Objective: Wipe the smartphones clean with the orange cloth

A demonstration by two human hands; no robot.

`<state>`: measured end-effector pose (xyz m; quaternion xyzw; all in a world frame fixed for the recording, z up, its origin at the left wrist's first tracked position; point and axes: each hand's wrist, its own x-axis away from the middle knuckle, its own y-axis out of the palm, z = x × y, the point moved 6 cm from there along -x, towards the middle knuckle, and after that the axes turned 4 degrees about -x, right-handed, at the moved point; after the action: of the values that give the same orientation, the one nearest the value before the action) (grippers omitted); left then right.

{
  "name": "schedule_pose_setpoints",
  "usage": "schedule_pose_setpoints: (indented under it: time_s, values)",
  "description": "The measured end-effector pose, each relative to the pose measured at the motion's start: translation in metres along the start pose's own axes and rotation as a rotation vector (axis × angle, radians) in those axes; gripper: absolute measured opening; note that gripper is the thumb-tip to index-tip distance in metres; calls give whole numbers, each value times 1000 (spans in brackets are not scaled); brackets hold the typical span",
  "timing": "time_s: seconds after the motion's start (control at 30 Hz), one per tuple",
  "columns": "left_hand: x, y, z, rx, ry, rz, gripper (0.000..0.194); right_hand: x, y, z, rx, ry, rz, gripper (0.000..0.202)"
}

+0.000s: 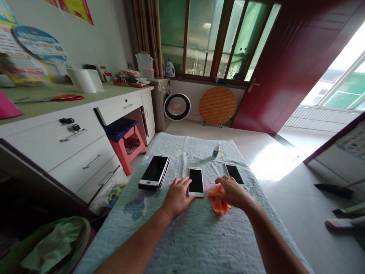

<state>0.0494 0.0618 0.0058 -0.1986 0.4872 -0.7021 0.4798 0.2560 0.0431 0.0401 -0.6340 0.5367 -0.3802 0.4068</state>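
Observation:
A white-framed smartphone (196, 182) lies face up with a dark screen on the quilted cloth cover. My left hand (177, 196) grips its left side, fingers along the edge and thumb at the lower corner. To the right, my right hand (230, 190) is closed on an orange cloth (220, 207), which hangs down onto the cover, apart from the phone. Just beyond that hand lies another white smartphone (235, 174), partly hidden by it. A stack of smartphones (154, 170) rests to the left. Farther back stands a small bottle (216, 151) with a white cap.
The light blue quilted cover (199, 243) spreads under everything. On the left are a white desk (74, 148) with drawers, a red stool (128, 146) and a green basket (82, 243). A washing machine (161, 102) with its door open and a round wooden tabletop (218, 104) stand behind.

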Motion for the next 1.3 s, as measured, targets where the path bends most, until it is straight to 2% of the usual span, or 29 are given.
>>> schedule_pose_setpoints:
  time_s: [0.13,0.23,0.37,0.47,0.57,0.67,0.77,0.83,1.0,1.3]
  values:
    - [0,-1,0,-37,-13,-5,57,1,16,-1,-37,-14,-58,17]
    - [-1,-2,-1,-37,-11,-31,59,-4,18,-2,-177,-13,-9,14]
    - [-1,-1,-1,-23,10,-69,59,-8,14,-3,-321,27,188,23]
    - [-1,1,-1,-27,27,-84,61,-9,9,-15,-211,15,367,19]
    - [0,2,0,-33,44,-72,60,-7,11,-36,-37,-49,439,11]
    - [1,1,2,-26,54,-63,57,-6,26,-50,-17,-103,361,14]
    - [1,-1,3,-22,60,-70,57,-5,41,-53,-175,-169,254,20]
    - [1,-2,3,-27,60,-74,56,-5,45,-47,-298,-172,257,22]
    - [2,0,2,-33,50,-73,55,-9,50,-34,-400,-151,292,26]
    - [1,2,2,-31,74,-82,53,-12,47,-46,-357,-199,138,18]
